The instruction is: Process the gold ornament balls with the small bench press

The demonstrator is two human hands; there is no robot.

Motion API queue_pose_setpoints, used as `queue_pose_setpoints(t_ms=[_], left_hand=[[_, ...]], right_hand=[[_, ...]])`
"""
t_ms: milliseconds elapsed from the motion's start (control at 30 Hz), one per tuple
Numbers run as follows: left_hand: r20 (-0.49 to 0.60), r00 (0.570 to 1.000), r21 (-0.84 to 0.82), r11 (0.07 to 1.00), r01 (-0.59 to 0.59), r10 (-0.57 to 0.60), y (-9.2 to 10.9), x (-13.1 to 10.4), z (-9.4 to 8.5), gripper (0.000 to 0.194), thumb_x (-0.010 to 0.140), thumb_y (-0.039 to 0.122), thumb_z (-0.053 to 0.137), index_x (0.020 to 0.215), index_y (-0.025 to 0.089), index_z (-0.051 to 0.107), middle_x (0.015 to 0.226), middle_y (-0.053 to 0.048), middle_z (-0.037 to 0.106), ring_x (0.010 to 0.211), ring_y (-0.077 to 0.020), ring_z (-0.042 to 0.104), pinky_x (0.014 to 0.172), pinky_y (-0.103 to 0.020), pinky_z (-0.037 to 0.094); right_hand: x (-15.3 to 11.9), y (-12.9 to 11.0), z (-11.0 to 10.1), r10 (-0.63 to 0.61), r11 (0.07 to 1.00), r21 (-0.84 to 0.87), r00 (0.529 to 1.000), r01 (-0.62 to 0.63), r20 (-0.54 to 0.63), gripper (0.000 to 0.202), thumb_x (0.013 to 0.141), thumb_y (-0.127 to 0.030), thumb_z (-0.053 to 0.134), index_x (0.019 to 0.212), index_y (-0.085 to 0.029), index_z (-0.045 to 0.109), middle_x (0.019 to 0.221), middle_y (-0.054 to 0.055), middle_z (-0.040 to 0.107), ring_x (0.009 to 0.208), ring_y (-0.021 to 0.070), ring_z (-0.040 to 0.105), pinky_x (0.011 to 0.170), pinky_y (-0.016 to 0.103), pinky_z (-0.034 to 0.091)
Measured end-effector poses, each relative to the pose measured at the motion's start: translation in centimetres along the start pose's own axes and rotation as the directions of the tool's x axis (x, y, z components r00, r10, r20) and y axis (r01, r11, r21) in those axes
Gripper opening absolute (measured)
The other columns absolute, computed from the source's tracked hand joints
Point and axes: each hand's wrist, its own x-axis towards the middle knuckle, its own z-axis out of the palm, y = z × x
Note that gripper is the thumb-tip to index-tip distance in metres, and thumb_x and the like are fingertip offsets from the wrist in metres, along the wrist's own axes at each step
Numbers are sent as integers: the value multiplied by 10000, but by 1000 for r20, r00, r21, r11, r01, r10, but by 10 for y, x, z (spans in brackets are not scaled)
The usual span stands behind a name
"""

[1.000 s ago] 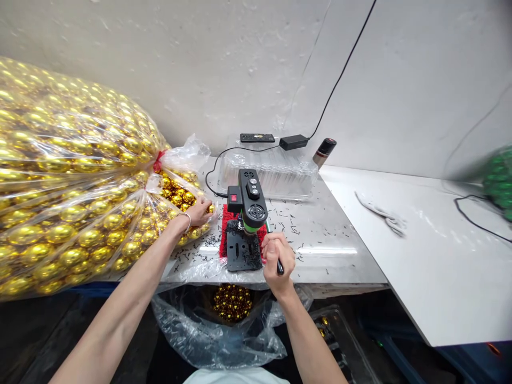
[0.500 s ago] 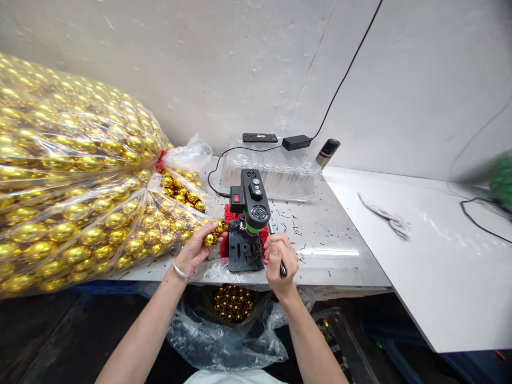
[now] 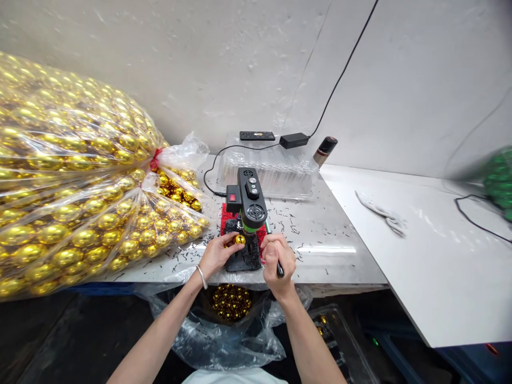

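Black scraps littered the metal table around both hands. The person's left hand pinched a gold ball at its fingertips, close in front of the black press; the right hand was clenched round the lever. The ball looked light, stiff-shelled, slippery and perhaps easily dented, best gripped by its sides. Left of the left hand lay a bulging clear bag.
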Motion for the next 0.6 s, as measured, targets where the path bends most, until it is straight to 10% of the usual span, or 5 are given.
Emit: queue_pose_setpoints(t_ms=[600], left_hand=[[53, 996, 444, 891, -92, 77, 5, -14, -3, 416, 798, 428, 623, 1167, 236, 638, 829, -31, 721, 732, -203, 647, 723, -282, 461]], right_hand=[[-5, 5, 0, 1, 1000, 22, 1000, -1, -3, 262, 877, -81, 376, 660, -202, 460, 625, 8, 491, 679, 142, 528, 571, 276, 423]])
